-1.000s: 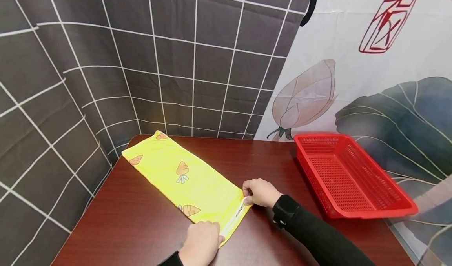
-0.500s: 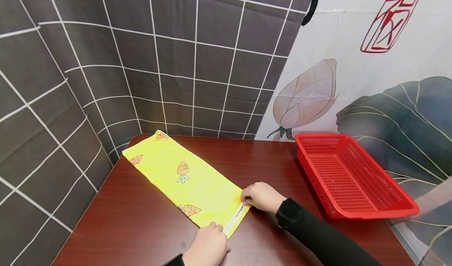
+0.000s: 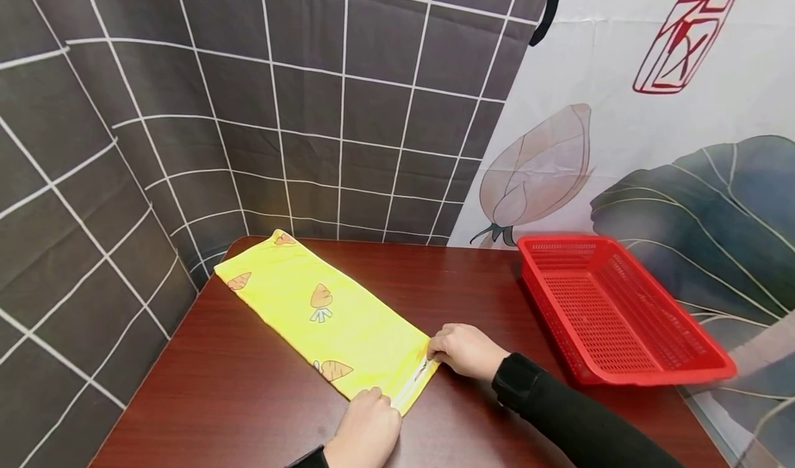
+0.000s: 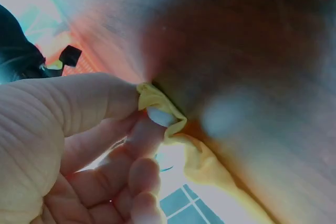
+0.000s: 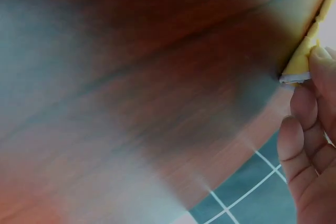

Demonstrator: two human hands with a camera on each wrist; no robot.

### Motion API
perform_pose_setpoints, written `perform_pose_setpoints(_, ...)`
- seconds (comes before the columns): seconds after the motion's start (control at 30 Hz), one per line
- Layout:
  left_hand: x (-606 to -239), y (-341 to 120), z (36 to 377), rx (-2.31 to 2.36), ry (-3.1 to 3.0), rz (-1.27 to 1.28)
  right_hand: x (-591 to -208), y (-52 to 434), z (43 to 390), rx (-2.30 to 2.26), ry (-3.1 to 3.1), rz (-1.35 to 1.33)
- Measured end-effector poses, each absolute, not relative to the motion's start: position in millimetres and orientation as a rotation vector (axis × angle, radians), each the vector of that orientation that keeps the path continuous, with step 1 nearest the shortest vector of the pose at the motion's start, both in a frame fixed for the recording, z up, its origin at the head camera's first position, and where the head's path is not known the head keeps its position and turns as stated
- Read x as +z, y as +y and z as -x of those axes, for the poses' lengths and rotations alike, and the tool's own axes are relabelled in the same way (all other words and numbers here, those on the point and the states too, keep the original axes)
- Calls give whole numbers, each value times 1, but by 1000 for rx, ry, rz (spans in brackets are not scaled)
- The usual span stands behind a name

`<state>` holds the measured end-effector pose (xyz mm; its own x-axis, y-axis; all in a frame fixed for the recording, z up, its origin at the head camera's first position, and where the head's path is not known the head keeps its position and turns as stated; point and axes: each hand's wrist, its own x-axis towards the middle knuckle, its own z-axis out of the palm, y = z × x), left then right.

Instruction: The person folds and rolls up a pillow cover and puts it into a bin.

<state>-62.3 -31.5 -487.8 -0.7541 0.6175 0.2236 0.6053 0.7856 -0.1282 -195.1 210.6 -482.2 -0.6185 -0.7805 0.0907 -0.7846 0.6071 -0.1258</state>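
Dark grid-patterned cloth and a floral printed sheet back a red-brown desk [image 3: 472, 288]. On it a folded yellow cloth [image 3: 323, 316] with carrot prints lies flat as a long strip, running from the far left corner toward the person. A red perforated basket [image 3: 615, 309] sits well apart on the right.

Hand state: the left hand [image 3: 366, 430] pinches the near corner of the strip's short end between thumb and fingers; the left wrist view shows the fabric caught at the fingertips [image 4: 157, 124]. The right hand [image 3: 466, 351] grips the other corner of the same end, fingers curled on its edge [image 5: 315, 64].

Likely faults, as a judgement:
- Each grip covers only a small corner, so a layer could slip out and the fold could open.
- Uneven lift between the two hands would skew the strip and misalign its edges.
- A pull along the smooth desk could drag the far end off the back left corner.
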Motion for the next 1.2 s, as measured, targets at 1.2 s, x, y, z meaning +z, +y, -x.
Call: perform_pose_setpoints(1.2,-495,-58,80,-860,-2894,613,-501,205,196,-80,-2365,-1459)
